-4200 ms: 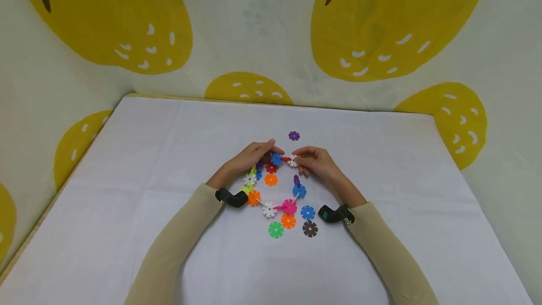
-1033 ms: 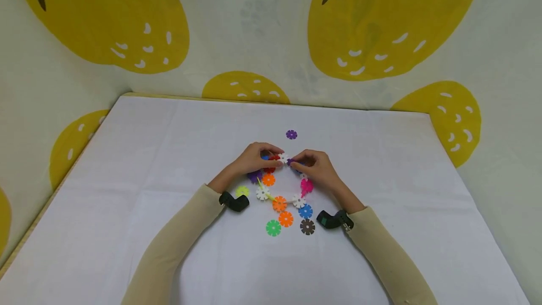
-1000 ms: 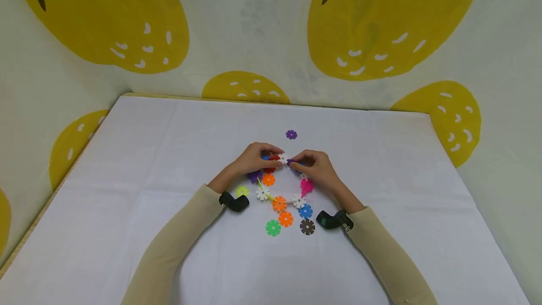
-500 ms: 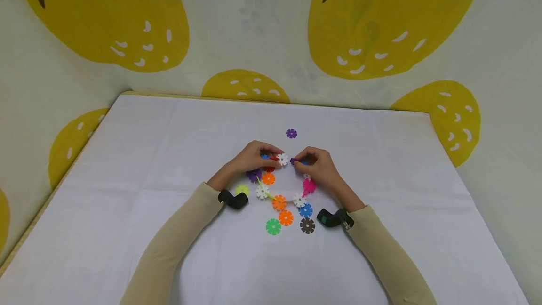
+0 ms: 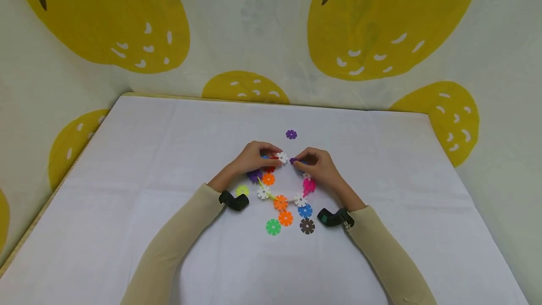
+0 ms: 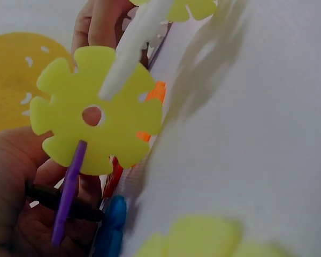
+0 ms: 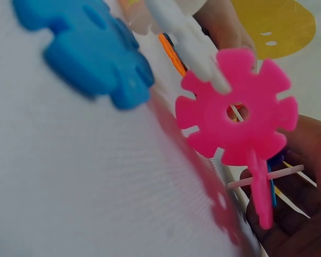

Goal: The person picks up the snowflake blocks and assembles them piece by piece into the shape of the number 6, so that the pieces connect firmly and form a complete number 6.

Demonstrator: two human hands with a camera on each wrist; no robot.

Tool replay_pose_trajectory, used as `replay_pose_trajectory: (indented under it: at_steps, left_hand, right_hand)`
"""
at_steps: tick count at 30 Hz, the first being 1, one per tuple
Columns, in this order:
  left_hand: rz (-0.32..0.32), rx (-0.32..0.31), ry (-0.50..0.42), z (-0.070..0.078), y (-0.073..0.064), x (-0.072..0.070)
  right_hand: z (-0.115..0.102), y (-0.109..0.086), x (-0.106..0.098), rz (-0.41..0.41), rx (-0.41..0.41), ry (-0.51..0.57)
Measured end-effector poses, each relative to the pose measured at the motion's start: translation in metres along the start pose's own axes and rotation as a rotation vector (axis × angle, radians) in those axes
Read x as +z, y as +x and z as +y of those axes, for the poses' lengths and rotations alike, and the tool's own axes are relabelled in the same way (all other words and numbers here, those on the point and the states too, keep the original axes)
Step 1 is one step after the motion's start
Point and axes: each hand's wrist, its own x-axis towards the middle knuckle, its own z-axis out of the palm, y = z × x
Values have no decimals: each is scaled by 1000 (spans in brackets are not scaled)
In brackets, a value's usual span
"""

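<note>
A chain of interlocking snowflake discs bends into a ring with a gap at its far side. My left hand [image 5: 253, 158] grips the chain's left end, where a white disc [image 5: 281, 157] sticks out past the fingertips. Opposite it, my right hand [image 5: 318, 164] pinches a small purple disc [image 5: 292, 160] at the right end. A short gap separates the two discs. In the left wrist view a yellow disc [image 6: 64, 115] hangs from the chain with a purple disc [image 6: 68, 201] slotted in. The right wrist view has a pink disc [image 7: 203, 115] joined to a white disc [image 7: 184, 40].
Loose discs lie on the white tabletop [image 5: 190, 258]: green [image 5: 273, 227], brown [image 5: 307, 226], orange [image 5: 285, 218], blue [image 5: 305, 211] and yellow [image 5: 242, 190]. Another orange disc [image 5: 268, 179] and part of a red one lie inside the ring. One purple disc [image 5: 291, 134] is beyond the hands.
The left hand took over the white end, which the right hand held earlier; the right hand took up the purple end. One second ago the ends met; now they are slightly apart.
</note>
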Motion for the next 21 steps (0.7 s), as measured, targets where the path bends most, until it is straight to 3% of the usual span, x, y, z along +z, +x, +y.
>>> replay_pose_trajectory:
  at_steps: [13,21]
  left_hand:
    - [52,-9,-49,3,1,6]
    - [23,-25,-37,4,1,9]
  right_hand:
    - [-2,-1,3,31,-20,-14]
    - [2,0,5,49,-82,-11]
